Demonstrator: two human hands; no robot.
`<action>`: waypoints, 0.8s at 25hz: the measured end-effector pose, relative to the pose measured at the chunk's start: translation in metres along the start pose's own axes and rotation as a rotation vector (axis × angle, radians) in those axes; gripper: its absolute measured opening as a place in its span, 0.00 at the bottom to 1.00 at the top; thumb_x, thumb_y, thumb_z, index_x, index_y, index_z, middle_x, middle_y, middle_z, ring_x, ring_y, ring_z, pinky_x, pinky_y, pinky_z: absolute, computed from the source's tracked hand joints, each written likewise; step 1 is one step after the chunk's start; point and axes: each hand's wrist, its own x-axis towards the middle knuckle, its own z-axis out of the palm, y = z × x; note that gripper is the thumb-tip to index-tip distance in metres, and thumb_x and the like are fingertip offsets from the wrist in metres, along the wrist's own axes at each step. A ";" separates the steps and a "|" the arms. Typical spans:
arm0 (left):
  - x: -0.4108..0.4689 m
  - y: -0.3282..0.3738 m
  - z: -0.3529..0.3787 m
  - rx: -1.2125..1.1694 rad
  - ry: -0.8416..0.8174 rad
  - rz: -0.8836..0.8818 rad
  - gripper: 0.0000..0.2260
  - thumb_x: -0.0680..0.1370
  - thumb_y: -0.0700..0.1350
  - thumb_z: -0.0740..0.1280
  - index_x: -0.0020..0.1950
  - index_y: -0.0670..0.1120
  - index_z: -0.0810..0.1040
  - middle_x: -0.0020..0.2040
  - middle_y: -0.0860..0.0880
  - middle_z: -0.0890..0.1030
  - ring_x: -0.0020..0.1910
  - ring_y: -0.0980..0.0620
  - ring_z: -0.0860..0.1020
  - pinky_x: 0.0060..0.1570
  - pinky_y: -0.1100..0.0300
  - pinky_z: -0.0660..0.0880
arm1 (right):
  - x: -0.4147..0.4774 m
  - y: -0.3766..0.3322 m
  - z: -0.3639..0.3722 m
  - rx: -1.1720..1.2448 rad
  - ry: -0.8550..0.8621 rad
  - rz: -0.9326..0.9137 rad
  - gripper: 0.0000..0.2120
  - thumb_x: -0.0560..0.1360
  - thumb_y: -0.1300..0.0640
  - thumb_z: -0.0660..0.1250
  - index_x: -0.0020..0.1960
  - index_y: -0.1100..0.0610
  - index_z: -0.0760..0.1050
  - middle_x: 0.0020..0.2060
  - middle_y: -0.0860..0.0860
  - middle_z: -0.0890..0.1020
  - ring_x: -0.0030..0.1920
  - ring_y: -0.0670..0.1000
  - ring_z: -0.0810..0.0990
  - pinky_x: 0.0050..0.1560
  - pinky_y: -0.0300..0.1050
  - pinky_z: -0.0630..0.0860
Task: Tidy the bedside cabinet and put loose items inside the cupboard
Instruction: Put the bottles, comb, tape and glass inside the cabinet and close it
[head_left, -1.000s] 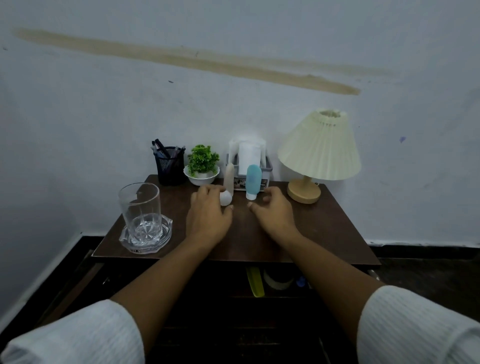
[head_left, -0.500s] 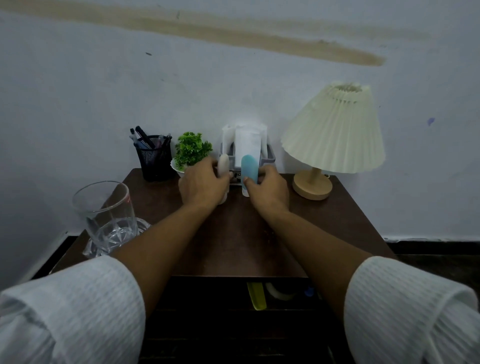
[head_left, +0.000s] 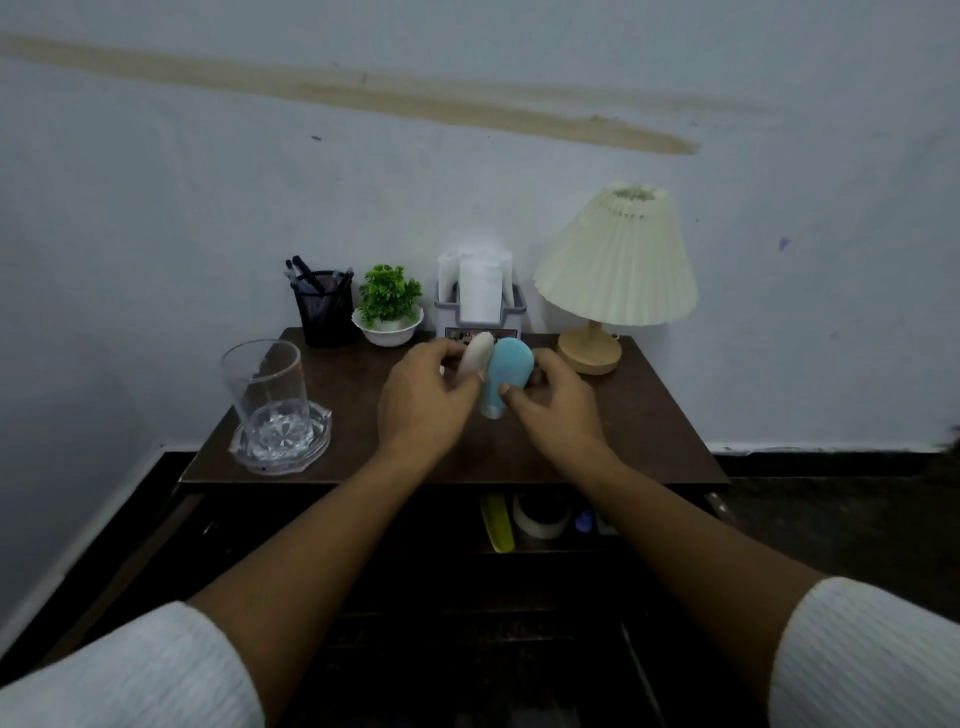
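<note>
Against a pale, stained wall (head_left: 208, 208) is set the dark surface (head_left: 639, 431) of the bedside cabinet. Along its back edge are ranged a pen pot (head_left: 323, 306), a plant (head_left: 389, 299), a tissue box (head_left: 480, 312) and, at the back right corner, a lamp (head_left: 615, 260). A glass (head_left: 265, 384) is stood on a clear dish (head_left: 311, 449) near the front left corner.

A second ago the cream tube (head_left: 477, 353) and the blue tube (head_left: 511, 369) were stood on the surface just before the tissue box, and were only being reached for. Both have now been lifted clear. The cream tube is gripped by the left hand (head_left: 423, 402), whose fingers are curled round it. The blue tube is pinched between the thumb and fingers of the right hand (head_left: 556, 410), cap downward. The tubes are held side by side, touching or nearly so, above the middle of the surface.

Below the front edge the cupboard (head_left: 363, 519) is seen open, with a comb (head_left: 497, 522) and a tape roll (head_left: 540, 519) laid inside. Two loose items are thus judged to be in hand, and a carry down into the cupboard is judged to be the step now due.
</note>
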 end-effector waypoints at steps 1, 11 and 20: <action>-0.018 0.001 -0.008 -0.033 -0.005 0.003 0.10 0.73 0.51 0.72 0.53 0.54 0.82 0.46 0.56 0.82 0.40 0.57 0.80 0.41 0.58 0.76 | -0.017 -0.003 -0.006 0.006 -0.028 -0.016 0.12 0.75 0.56 0.73 0.57 0.51 0.78 0.44 0.45 0.83 0.41 0.39 0.81 0.41 0.36 0.78; -0.147 -0.050 -0.031 -0.031 -0.259 -0.099 0.05 0.74 0.51 0.73 0.47 0.55 0.81 0.39 0.56 0.81 0.34 0.59 0.79 0.34 0.60 0.75 | -0.121 0.047 0.013 -0.058 -0.332 0.108 0.11 0.74 0.53 0.76 0.54 0.50 0.79 0.42 0.49 0.83 0.40 0.48 0.82 0.45 0.55 0.82; -0.121 -0.104 0.008 0.139 -0.297 -0.357 0.11 0.76 0.51 0.71 0.58 0.50 0.82 0.40 0.51 0.83 0.42 0.49 0.83 0.42 0.56 0.79 | -0.096 0.096 0.059 -0.218 -0.271 0.293 0.17 0.77 0.55 0.71 0.65 0.54 0.78 0.54 0.52 0.85 0.51 0.53 0.83 0.51 0.50 0.81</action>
